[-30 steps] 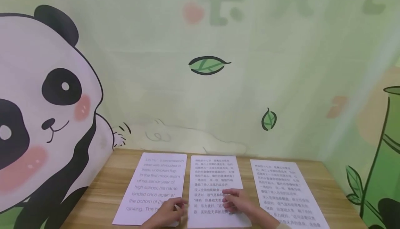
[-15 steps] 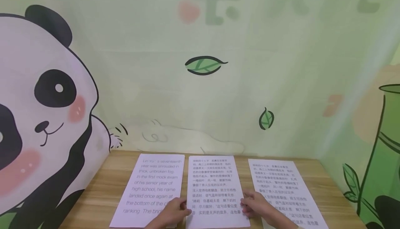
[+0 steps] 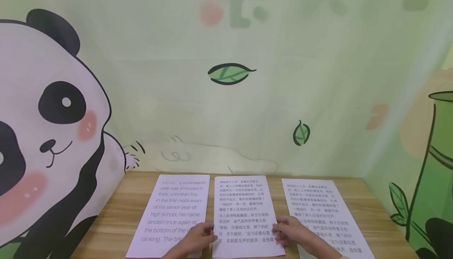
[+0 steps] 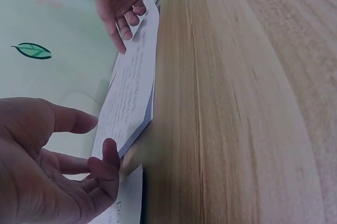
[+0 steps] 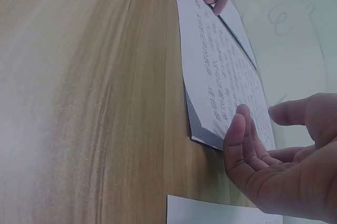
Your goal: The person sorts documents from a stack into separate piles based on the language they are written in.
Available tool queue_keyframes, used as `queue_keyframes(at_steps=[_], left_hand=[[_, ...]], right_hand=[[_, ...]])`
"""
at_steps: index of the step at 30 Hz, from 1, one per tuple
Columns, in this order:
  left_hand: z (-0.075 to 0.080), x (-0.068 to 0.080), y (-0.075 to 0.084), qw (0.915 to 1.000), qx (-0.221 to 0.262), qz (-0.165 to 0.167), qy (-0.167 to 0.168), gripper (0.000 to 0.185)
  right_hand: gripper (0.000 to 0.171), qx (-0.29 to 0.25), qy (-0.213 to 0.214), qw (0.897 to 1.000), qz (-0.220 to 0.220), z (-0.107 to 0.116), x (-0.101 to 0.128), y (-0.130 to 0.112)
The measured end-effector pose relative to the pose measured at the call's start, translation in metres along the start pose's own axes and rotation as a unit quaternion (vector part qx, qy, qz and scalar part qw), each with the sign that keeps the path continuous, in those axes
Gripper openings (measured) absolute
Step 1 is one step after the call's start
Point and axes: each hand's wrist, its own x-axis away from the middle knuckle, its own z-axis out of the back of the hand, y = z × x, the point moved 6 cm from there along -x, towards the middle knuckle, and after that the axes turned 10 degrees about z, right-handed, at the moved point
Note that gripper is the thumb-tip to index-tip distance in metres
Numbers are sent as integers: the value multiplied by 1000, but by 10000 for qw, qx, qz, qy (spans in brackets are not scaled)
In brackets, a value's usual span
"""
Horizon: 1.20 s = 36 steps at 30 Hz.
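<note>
Between my two hands lies the middle stack of white paper (image 3: 244,208), printed with Chinese text. My left hand (image 3: 196,238) is at its lower left edge, over a corner of the left paper stack (image 3: 173,212), which carries large English print. In the left wrist view the thumb and fingers of my left hand (image 4: 52,176) are spread apart, the fingertips close against the middle stack's edge. My right hand (image 3: 291,229) is at the lower right edge. The right wrist view shows the right hand (image 5: 289,166) loosely bent, thumb apart from the fingers, fingertips by the stack's corner.
A right-hand paper stack (image 3: 315,202) with Chinese text lies partly under my right forearm. All the stacks lie on a wood-grain table (image 3: 113,212). Behind it hangs a green backdrop (image 3: 170,94) printed with a panda (image 3: 95,101), leaves and bamboo.
My right hand has moved right, from above the middle stack to its right edge. My left hand has shifted slightly to the stack's left edge. The head view has turned a little.
</note>
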Motion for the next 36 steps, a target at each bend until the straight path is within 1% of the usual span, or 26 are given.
queue_keyframes(at_steps=[2,4,7,9,12,16,19,21,25,27,31,36], left_hand=[[3,1,1,9999,62,114,61,35],[5,1,2,9994,189,271,118,40],[8,0,3,9979,437,388,275,38],[8,-1,4,9966,639,430,308,35],[6,-5,5,9933,1031,460,264,34],[3,-10,2,9874,1440,636,153,36],[3,-11,-3,9849,1530,798,106,36],[2,-11,-7,9835,1579,884,55,37],[-1,-11,-13,9803,1690,1024,-23,47],[-2,-11,-14,9800,1648,1118,-63,52],[-5,-14,-16,9819,1417,1246,-155,57],[-8,-14,-15,9868,1186,1100,-90,56]], right_hand=[[59,39,63,10000,-25,1,1,-1],[56,113,184,9998,-44,3,2,-1],[50,185,487,9986,-20,7,3,-2],[47,217,649,9976,64,10,5,-2],[44,215,767,9966,211,14,7,-2],[44,151,702,9969,317,15,8,-1],[47,125,574,9980,248,11,7,1],[48,191,554,9983,58,9,6,4],[47,306,622,9972,-291,8,5,10],[47,329,647,9969,-314,7,6,12],[46,314,624,9972,-247,7,7,14],[42,278,488,9980,-287,7,7,16]])
